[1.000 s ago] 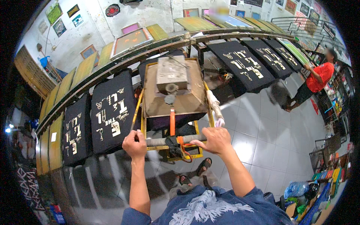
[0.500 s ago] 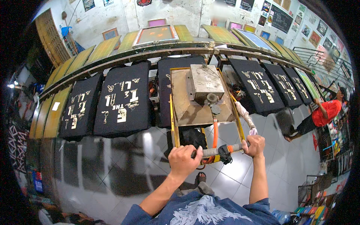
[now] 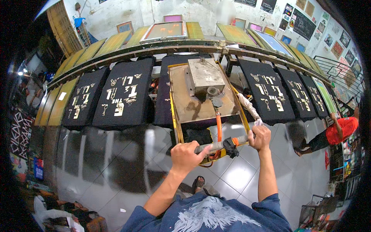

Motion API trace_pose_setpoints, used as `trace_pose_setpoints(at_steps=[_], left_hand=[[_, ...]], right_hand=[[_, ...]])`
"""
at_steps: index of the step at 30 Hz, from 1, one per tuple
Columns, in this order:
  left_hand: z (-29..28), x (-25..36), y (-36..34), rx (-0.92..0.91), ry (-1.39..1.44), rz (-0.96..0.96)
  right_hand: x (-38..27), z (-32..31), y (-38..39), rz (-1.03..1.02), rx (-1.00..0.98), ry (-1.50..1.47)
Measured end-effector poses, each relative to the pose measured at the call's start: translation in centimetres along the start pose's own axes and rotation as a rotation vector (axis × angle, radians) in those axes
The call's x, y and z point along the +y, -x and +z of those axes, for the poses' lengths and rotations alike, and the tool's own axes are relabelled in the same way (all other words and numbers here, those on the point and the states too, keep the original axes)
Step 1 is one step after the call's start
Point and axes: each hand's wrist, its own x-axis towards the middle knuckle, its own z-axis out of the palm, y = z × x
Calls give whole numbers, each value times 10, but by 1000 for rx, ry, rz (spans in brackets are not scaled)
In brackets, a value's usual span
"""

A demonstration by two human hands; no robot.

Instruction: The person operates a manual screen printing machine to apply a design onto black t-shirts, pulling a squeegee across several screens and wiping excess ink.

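Both my hands are wrapped round the grey taped handlebar of a wheeled-looking heater with a yellow frame. My left hand grips its left end, and my right hand its right end, a little farther forward. The heater has a wide metal hood topped by a metal box. An orange hose runs from a round fitting on the box toward the bar, where black wrapping is tied. Beneath the hood lies a black T-shirt, mostly covered.
Printed black T-shirts lie on boards to the left and right. Behind them runs a long rail with slanted yellowish boards and a framed screen. A person in a red top stands at the right. Grey tiled floor lies below.
The heater has shifted slightly left over the black T-shirt, and its handlebar slants more, right end farther forward. Both hands keep their grip. The person in red has raised an arm.
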Motion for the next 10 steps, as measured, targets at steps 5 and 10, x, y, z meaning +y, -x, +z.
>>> trace_pose_setpoints(at_steps=[5,10], left_hand=[[-2,-3,-3,156,-71,84],[-13,-22,7,108,-69,34]], right_hand=[[-11,-1,10,28,7,7],[-37,-7,15,60,-23,-70]])
